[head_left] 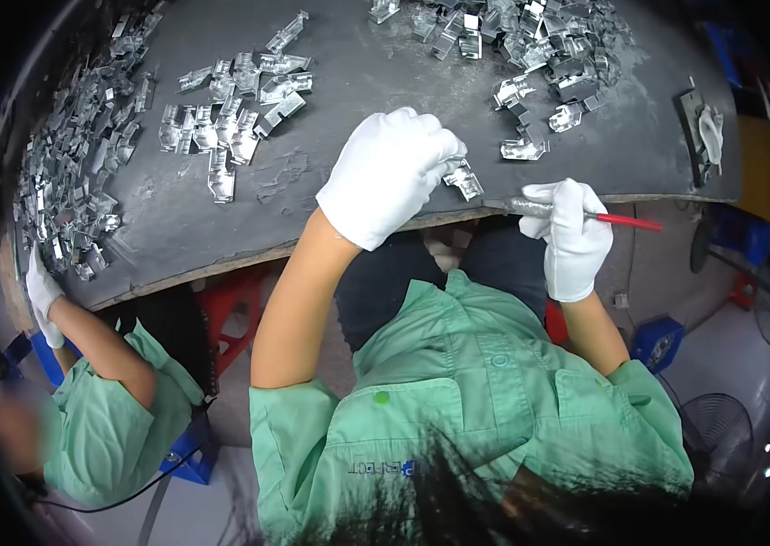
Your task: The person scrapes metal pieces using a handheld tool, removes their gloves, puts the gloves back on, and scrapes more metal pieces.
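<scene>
My left hand (391, 173), in a white glove, is closed, with thumb and fingers pinching a small bent sheet-metal bracket (464, 181) above the table's near edge. In my right hand (572, 238), also gloved and closed, is a slim hand tool (629, 221) with a red rear end and a grey front part. The tool's dark tip points left towards the bracket, just below it in the picture; whether they touch I cannot tell. Fingers hide part of the bracket and the tool's middle.
Loose metal brackets lie in a small group (221, 118) left of centre, a pile (558, 45) at the back right and a long heap (75, 173) at the far left. A co-worker's gloved hand (42, 284) is by that heap. A cloth (710, 135) lies at the table's right end.
</scene>
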`<state>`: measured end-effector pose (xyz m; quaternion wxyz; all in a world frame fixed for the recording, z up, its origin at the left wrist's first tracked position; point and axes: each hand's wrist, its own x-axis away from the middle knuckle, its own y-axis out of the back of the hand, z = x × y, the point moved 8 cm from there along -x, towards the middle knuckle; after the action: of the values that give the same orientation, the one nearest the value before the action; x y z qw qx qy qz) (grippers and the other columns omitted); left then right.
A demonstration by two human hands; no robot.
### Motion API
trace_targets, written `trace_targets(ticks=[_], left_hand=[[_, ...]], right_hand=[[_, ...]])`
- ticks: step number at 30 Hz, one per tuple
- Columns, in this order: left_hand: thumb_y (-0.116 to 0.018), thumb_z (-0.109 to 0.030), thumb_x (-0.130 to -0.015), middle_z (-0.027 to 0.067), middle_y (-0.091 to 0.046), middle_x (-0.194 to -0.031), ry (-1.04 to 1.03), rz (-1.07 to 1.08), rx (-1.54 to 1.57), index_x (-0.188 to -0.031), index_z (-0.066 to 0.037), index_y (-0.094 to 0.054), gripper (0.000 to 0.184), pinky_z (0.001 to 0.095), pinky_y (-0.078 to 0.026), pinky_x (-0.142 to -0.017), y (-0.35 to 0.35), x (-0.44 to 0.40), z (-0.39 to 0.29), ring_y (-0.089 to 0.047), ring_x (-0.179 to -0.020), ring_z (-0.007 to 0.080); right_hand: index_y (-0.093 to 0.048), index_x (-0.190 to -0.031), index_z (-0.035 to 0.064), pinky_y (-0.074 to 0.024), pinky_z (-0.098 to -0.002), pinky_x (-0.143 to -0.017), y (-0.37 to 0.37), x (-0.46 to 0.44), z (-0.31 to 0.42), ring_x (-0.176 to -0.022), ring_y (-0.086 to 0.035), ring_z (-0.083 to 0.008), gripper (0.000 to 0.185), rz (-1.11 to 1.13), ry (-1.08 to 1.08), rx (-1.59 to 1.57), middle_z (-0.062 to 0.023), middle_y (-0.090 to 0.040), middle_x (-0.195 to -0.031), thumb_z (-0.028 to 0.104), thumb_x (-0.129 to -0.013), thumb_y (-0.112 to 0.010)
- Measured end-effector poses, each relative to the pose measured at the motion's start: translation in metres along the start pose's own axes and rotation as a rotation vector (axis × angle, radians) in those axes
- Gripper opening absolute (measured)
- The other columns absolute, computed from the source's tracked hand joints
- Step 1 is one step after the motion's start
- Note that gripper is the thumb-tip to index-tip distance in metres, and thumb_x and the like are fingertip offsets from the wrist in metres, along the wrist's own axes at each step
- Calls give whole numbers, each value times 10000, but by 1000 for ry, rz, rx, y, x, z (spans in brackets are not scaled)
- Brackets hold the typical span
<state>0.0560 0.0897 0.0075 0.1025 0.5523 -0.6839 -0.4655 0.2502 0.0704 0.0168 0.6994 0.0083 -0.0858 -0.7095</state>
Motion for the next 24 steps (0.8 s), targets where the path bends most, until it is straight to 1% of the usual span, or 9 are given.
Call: trace_targets(ticks=[1,2,5,6,10,14,20,23,24], left_hand=[[-751,-141,-799,17,-637,-821,-3,2,-19,-966,-156,-685,180,396,-482,-699,0,1,-1,-594,-789,262],[-749,-139,-798,17,-633,-821,-6,2,-36,-975,-159,-684,189,398,-479,-698,0,2,-2,-590,-788,264],[-744,-128,-796,18,-623,-816,-3,5,-71,-991,-165,-679,208,406,-469,-693,0,3,-5,-583,-786,270],[-742,-124,-795,19,-619,-814,2,6,-79,-995,-166,-678,214,409,-466,-692,0,2,-5,-581,-785,271],[-736,-114,-781,21,-617,-819,4,0,-48,-1003,-170,-673,238,410,-463,-684,1,4,-5,-582,-791,269],[-733,-103,-760,23,-618,-822,0,4,-26,-1007,-169,-668,263,407,-462,-669,1,3,-4,-583,-783,267],[-724,-97,-747,20,-617,-807,-10,-9,-37,-1007,-160,-666,273,400,-454,-641,4,3,-6,-582,-760,260],[-719,-95,-750,16,-616,-808,-7,5,-51,-1004,-159,-668,267,396,-451,-641,3,1,-5,-581,-763,255],[-717,-94,-751,14,-615,-808,-3,12,-55,-1003,-159,-668,265,395,-450,-642,3,2,-5,-581,-765,253]], right_hand=[[-701,-893,-8,-474,-243,-523,-4,0,3,-541,-584,-79,302,41,50,20,-73,-715,-790,237,-1024,-583],[-723,-892,26,-473,-277,-522,-7,0,7,-525,-589,-117,204,53,141,118,-61,-693,-727,177,-988,-625],[-720,-856,79,-460,-310,-510,-26,4,40,-516,-582,-174,78,105,604,622,-41,-636,-655,116,-912,-680],[-702,-822,124,-440,-330,-496,-33,8,47,-516,-561,-209,53,87,741,697,-23,-585,-620,78,-845,-715],[-686,-832,134,-425,-327,-483,-41,17,55,-498,-536,-187,78,90,844,782,-2,-568,-602,70,-840,-729],[-684,-846,126,-425,-327,-488,-37,12,52,-494,-537,-185,65,63,738,687,-1,-576,-591,88,-894,-707],[-670,-832,124,-431,-336,-496,-39,12,55,-498,-543,-199,75,69,735,755,-8,-598,-616,81,-883,-704],[-713,-780,6,-475,-319,-538,-42,10,56,-532,-615,-201,195,72,658,777,-84,-674,-631,42,-932,-597],[-694,-794,45,-461,-326,-525,-43,11,56,-524,-593,-201,132,67,687,800,-58,-652,-631,55,-911,-634]])
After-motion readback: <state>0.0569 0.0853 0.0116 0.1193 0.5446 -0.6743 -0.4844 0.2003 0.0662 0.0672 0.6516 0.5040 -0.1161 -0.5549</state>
